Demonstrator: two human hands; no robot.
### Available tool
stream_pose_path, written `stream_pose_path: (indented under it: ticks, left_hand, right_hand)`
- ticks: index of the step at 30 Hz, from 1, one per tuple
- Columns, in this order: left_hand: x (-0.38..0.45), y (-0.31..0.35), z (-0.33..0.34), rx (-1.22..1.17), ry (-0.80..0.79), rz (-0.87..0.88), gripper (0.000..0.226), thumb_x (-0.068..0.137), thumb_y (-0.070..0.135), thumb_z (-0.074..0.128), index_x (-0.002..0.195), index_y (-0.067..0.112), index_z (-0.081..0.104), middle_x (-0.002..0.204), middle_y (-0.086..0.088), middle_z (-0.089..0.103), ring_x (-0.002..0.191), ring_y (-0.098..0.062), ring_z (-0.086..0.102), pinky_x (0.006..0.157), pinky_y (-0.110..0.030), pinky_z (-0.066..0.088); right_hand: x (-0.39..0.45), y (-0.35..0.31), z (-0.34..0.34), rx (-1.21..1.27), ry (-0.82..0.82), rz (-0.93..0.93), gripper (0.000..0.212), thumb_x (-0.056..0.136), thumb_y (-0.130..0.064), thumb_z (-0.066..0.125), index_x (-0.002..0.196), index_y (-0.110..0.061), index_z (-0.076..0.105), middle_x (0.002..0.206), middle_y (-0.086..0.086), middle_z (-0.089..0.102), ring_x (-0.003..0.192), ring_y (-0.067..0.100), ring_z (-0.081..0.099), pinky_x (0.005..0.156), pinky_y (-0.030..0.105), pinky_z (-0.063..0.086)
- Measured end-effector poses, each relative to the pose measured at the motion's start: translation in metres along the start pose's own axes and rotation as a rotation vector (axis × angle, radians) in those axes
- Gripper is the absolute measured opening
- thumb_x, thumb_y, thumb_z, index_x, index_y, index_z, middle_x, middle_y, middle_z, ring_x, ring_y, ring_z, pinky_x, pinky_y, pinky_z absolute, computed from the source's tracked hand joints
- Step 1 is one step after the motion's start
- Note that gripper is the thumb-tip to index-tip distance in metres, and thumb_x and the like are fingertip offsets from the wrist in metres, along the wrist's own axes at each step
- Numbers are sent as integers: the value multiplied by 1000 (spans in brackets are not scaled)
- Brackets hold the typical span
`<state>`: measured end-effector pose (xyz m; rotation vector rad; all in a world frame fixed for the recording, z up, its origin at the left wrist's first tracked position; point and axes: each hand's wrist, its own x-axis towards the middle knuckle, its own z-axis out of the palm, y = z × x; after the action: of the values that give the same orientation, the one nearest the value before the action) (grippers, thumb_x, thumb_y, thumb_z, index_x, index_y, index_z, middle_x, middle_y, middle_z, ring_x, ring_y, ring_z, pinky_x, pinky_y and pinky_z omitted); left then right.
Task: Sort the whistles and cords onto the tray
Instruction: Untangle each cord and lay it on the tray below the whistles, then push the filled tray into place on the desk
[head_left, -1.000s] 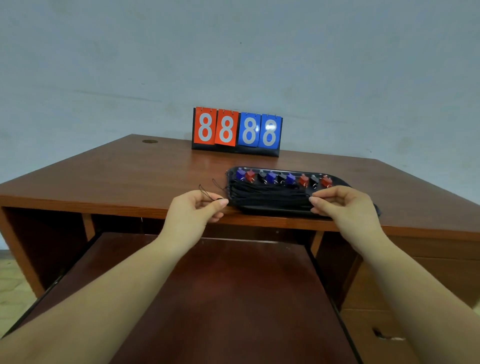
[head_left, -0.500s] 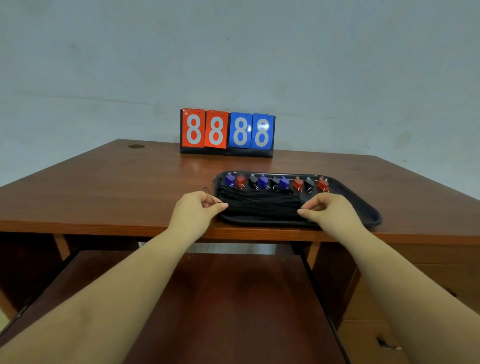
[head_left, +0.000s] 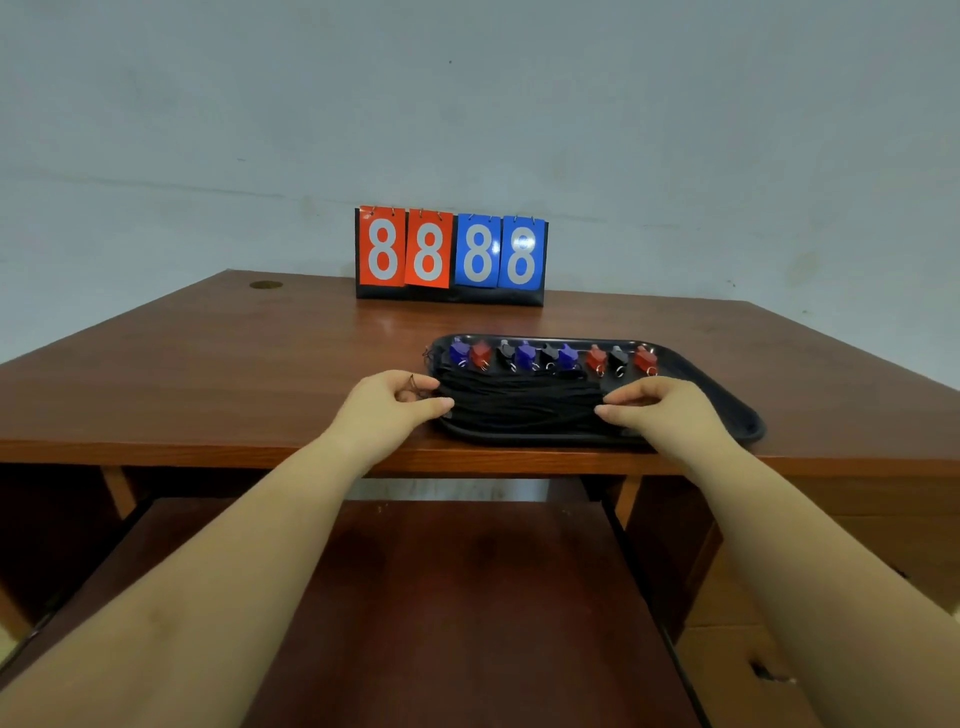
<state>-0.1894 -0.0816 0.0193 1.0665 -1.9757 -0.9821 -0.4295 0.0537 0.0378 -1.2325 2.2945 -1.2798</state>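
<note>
Black tray (head_left: 727, 410) sits at the near edge of the wooden bench (head_left: 208, 384), right of centre. Along its far side, a row of whistles (head_left: 550, 357) (blue, red and black, each with a small metal ring). In front of them, a bundle of black cords (head_left: 519, 402) lies lengthwise across the tray.

Left hand (head_left: 387, 410): at the bundle's left end, grip closed, thumb and fingers pinching the cord ends; a thin loop sticks up between the fingers.

Right hand (head_left: 660, 410): at the bundle's right end, fingertips pinched on the cords there, hand resting over the tray's near rim.

Flip scoreboard (head_left: 451, 254) stands upright at the back of the bench, reading 88 in red, 88 in blue, well apart from the tray.
</note>
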Motion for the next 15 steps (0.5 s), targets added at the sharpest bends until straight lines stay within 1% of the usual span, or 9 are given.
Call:
stream_pose_path:
  ticks: [1,2,3,4,7,9,11,13,15]
  left_hand:
    - [-1,0,-3,4,9,-6,40,84,35,66,120,22,57,82,1,57,83,-12,57,70,-20,42]
    - [-2,1,-5,-17,25,-27,49,84,34,66,128,20,50,87,2,58,87,-12,58,74,-22,43]
    - [-2,2,-8,-74,39,-66,56,84,33,67,133,19,44,92,1,60,89,-13,59,79,-25,44]
    - [-2,2,-11,-156,48,-112,60,84,31,67,135,16,40,95,-1,61,89,-14,60,84,-30,47]
    - [0,3,-17,-343,74,-232,58,86,27,66,135,11,39,97,-3,59,89,-16,61,94,-36,49]
    - [0,4,-19,-395,76,-283,56,89,26,62,137,9,38,111,-8,58,96,-19,61,93,-35,49]
    - [0,7,-20,-410,60,-303,53,93,23,56,139,5,37,126,-14,54,102,-21,59,88,-31,49]
    - [0,12,-18,-405,50,-327,48,96,20,50,139,1,38,130,-18,53,104,-23,57,85,-28,47]
    - [3,17,-16,-410,58,-374,45,98,18,45,137,-4,38,133,-22,51,113,-28,56,86,-29,46]
  right_hand:
    - [-3,-1,-1,58,17,2,18,77,-21,75,94,-17,69,96,-2,65,94,13,57,83,27,46]
    - [-6,-2,-3,97,35,-3,20,78,-20,75,96,-16,69,97,-2,64,94,13,56,78,23,43]
    - [-9,-3,-4,120,51,-13,20,79,-19,74,98,-14,69,97,-2,64,94,12,55,72,20,40]
    - [-11,-3,-5,132,67,-22,21,80,-19,73,99,-13,69,99,-2,64,95,12,55,71,20,38]
    - [-18,-3,-12,100,89,-40,22,81,-20,72,102,-13,68,102,-1,65,100,15,57,82,26,39]
    - [-20,-3,-20,52,91,-35,22,83,-22,70,103,-13,67,103,-2,62,102,14,55,87,28,40]
    - [-20,-1,-30,13,95,-31,23,84,-24,69,105,-14,66,104,-1,61,100,14,53,87,30,41]
    - [-17,4,-38,-29,96,-11,26,85,-27,68,107,-14,64,103,0,60,98,17,55,84,30,42]
    - [-9,12,-46,-80,103,32,30,85,-30,68,110,-14,62,106,1,62,103,21,57,86,32,45]
